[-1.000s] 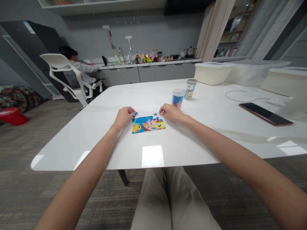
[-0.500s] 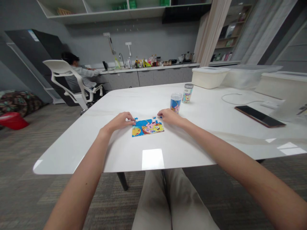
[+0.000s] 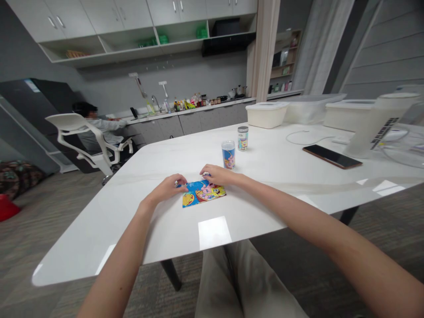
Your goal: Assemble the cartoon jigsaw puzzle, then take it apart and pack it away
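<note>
A partly assembled jigsaw puzzle [image 3: 198, 197] with blue, yellow and pink cartoon figures lies flat on the white table. My left hand [image 3: 168, 189] is at its upper left corner, thumb and fingers curled around a small blue puzzle piece [image 3: 179, 185]. Over the puzzle's top edge, my right hand [image 3: 217, 175] pinches another small blue piece [image 3: 206, 174], partly covered by the fingertips. Part of the upper edge is hidden under the right hand. Just beyond that hand stands a clear-lidded cartoon can [image 3: 228, 155], and behind it a grey-lidded can [image 3: 243, 139].
A phone [image 3: 332, 156], a white cable [image 3: 291, 140] and a large pale bottle [image 3: 377, 126] occupy the right side. Plastic boxes [image 3: 266, 117] line the far right edge. Across the room a person [image 3: 102, 130] sits in a white chair [image 3: 71, 121] by the kitchen counter.
The camera view has tilted up and turned right. My right hand has shifted left from the puzzle's upper right corner to over its top edge. The left hand stays at the left corner.
</note>
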Tool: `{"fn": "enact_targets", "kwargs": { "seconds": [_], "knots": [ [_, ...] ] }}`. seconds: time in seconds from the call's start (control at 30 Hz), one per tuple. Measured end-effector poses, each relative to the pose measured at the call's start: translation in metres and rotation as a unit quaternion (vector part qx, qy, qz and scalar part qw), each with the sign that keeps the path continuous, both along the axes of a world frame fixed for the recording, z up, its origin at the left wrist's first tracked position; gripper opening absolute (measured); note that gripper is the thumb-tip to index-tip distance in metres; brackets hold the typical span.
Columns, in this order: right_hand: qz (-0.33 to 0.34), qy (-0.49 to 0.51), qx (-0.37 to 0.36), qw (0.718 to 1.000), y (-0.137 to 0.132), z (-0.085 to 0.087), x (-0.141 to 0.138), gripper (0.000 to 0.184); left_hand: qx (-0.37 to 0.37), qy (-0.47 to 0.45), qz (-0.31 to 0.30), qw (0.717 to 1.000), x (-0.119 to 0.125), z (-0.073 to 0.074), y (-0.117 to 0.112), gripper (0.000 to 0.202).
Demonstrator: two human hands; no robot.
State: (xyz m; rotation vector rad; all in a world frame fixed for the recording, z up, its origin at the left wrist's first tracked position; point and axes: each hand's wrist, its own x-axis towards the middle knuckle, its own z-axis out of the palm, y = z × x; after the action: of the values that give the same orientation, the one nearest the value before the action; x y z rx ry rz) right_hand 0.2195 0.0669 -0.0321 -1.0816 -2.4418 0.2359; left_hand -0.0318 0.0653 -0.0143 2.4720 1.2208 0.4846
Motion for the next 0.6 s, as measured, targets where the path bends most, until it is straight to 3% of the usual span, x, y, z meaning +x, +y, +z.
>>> {"fn": "enact_targets", "kwargs": {
  "seconds": [0.27, 0.6],
  "knots": [
    [0.068, -0.002, 0.079, 0.995, -0.007, -0.006, -0.013, 0.025, 0.008, -0.012, -0.023, 1.0, 0.014, 0.003, -0.007, 0.018],
    [0.114, -0.036, 0.077, 0.99, -0.01, -0.012, -0.018, 0.021, 0.071, -0.024, 0.015, 0.997, 0.014, 0.0, -0.001, 0.019]
  ]
}}
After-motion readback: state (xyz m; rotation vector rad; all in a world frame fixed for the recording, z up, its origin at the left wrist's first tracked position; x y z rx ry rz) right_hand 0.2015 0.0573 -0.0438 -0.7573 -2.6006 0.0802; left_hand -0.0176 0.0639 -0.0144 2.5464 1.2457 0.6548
